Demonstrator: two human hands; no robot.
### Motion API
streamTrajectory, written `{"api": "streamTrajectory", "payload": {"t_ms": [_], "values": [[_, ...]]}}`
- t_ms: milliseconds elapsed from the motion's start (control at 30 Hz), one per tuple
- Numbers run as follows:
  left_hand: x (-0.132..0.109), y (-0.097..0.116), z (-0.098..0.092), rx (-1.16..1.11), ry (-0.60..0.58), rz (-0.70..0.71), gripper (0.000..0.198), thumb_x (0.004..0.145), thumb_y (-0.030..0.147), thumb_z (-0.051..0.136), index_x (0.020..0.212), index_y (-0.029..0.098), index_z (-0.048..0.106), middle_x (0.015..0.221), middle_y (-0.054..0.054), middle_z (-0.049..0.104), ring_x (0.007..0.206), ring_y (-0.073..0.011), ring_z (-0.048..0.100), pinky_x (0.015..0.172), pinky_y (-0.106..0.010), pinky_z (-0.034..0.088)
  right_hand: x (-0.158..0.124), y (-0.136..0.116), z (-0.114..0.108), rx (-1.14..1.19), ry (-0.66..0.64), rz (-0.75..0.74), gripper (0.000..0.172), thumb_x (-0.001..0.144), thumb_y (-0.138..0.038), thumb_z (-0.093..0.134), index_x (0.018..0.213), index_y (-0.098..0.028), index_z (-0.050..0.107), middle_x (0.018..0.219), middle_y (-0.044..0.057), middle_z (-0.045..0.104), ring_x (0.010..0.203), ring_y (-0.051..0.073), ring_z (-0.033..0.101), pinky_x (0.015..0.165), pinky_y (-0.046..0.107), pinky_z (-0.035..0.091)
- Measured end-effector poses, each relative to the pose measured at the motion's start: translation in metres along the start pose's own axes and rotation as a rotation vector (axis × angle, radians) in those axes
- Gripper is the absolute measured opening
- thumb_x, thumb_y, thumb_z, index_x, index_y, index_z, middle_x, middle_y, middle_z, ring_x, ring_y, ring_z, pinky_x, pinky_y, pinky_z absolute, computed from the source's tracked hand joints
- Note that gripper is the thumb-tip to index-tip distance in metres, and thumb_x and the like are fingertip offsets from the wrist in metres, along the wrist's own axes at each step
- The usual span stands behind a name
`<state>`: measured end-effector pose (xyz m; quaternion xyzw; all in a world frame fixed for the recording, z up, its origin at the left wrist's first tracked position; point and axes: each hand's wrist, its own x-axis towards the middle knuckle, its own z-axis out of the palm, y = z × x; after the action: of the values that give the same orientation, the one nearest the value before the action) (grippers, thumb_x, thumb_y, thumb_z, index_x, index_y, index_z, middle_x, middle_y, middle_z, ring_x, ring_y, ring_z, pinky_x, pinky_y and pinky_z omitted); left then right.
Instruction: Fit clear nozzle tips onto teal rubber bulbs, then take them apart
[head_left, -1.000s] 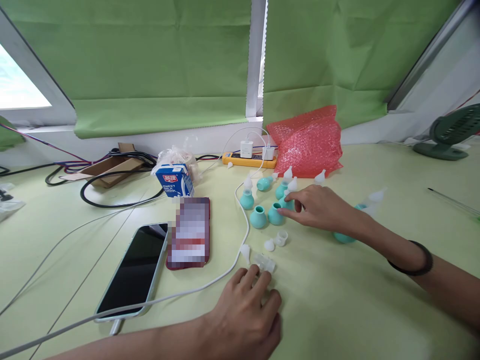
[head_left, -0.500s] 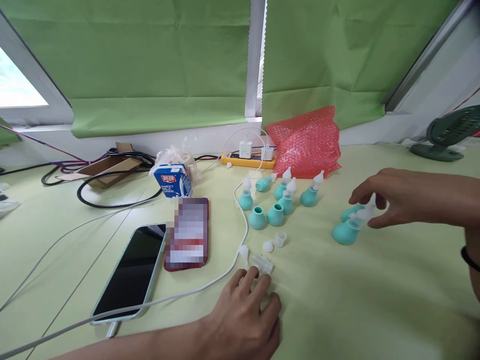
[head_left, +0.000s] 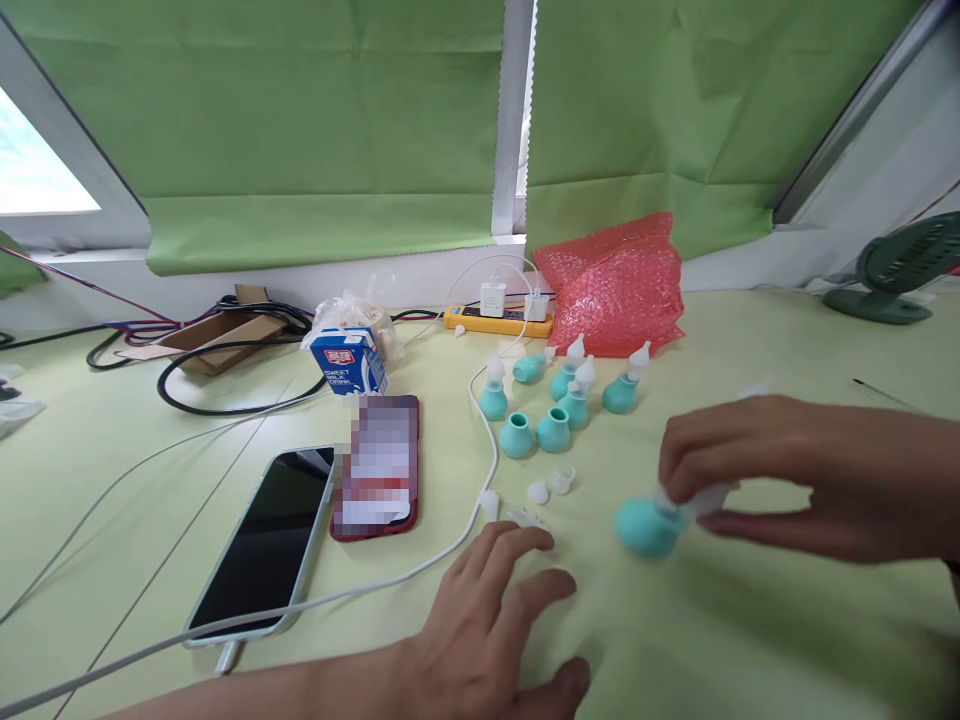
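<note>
My right hand [head_left: 772, 470] is closed round the translucent nozzle end of a teal bulb nasal aspirator [head_left: 647, 527]. Its round bulb points left, tilted and a little blurred. Behind this hand a pale tip [head_left: 754, 388] shows; the rest of that thing is hidden. My left hand [head_left: 495, 610] lies over the table with fingers apart and holds nothing. Just past its fingertips are a clear plastic piece [head_left: 527, 517], partly covered, and a small white cone [head_left: 489, 503]. A white cap [head_left: 538, 492] and a translucent cup [head_left: 562, 479] lie farther on.
Several teal aspirators [head_left: 621, 392] with nozzles stand mid-table, near two uncapped bulbs [head_left: 516, 437]. Behind are a red bubble-wrap bag [head_left: 615, 290] and a yellow power strip [head_left: 469, 320]. Two phones [head_left: 262, 540], a white cable [head_left: 397, 578] and a milk carton [head_left: 349, 362] are left.
My right hand has taken hold of a nasal aspirator and brought it left and nearer me. The fingers of my left hand have spread wider.
</note>
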<state>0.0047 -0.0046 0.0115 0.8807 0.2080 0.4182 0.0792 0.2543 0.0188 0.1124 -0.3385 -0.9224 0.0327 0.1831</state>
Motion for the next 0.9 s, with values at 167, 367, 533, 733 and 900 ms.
{"api": "streamTrajectory", "payload": {"t_ms": [167, 367, 533, 733, 900], "values": [[0.003, 0.001, -0.006, -0.123, -0.128, -0.104, 0.064, 0.066, 0.049, 0.058, 0.114, 0.016, 0.031, 0.101, -0.015, 0.055, 0.093, -0.0254, 0.054, 0.074, -0.036, 0.047, 0.02, -0.042, 0.009, 0.271, -0.135, -0.229, 0.019, 0.075, -0.013, 0.057, 0.093, -0.019, 0.059, 0.081, 0.005, 0.061, 0.073, 0.009, 0.058, 0.062, 0.018, 0.046], [0.004, 0.004, -0.011, -0.174, -0.264, -0.151, 0.026, 0.08, 0.024, 0.046, 0.104, 0.016, 0.041, 0.086, -0.009, 0.06, 0.077, -0.0169, 0.058, 0.067, -0.025, 0.047, 0.028, -0.038, 0.029, 0.682, -0.094, -0.105, 0.013, 0.065, -0.023, 0.068, 0.077, -0.017, 0.066, 0.07, 0.003, 0.064, 0.06, 0.009, 0.06, 0.054, 0.017, 0.047], [0.001, 0.002, -0.008, -0.195, -0.179, -0.028, 0.024, 0.079, 0.027, 0.044, 0.1, 0.016, 0.043, 0.079, -0.007, 0.06, 0.071, -0.016, 0.057, 0.059, -0.022, 0.046, 0.04, -0.016, 0.043, 0.893, -0.214, 0.181, 0.024, 0.062, -0.036, 0.068, 0.074, -0.015, 0.068, 0.062, 0.002, 0.065, 0.054, 0.012, 0.06, 0.046, 0.019, 0.047], [-0.001, 0.004, -0.011, -0.175, -0.14, -0.205, 0.028, 0.082, 0.033, 0.041, 0.104, 0.016, 0.044, 0.079, -0.007, 0.061, 0.07, -0.0154, 0.058, 0.065, -0.023, 0.046, 0.047, -0.007, 0.084, 0.377, 0.125, 0.063, 0.018, 0.072, -0.03, 0.061, 0.082, -0.016, 0.067, 0.072, 0.005, 0.066, 0.066, 0.014, 0.057, 0.061, 0.027, 0.046], [-0.001, 0.001, -0.012, -0.253, -0.17, -0.377, 0.023, 0.083, 0.029, 0.04, 0.101, 0.019, 0.049, 0.08, -0.004, 0.063, 0.071, -0.0146, 0.056, 0.068, -0.023, 0.043, 0.046, 0.002, 0.109, -0.002, 0.055, -0.116, 0.018, 0.08, -0.031, 0.053, 0.086, -0.019, 0.064, 0.072, 0.005, 0.064, 0.077, 0.018, 0.052, 0.066, 0.032, 0.039]]}}
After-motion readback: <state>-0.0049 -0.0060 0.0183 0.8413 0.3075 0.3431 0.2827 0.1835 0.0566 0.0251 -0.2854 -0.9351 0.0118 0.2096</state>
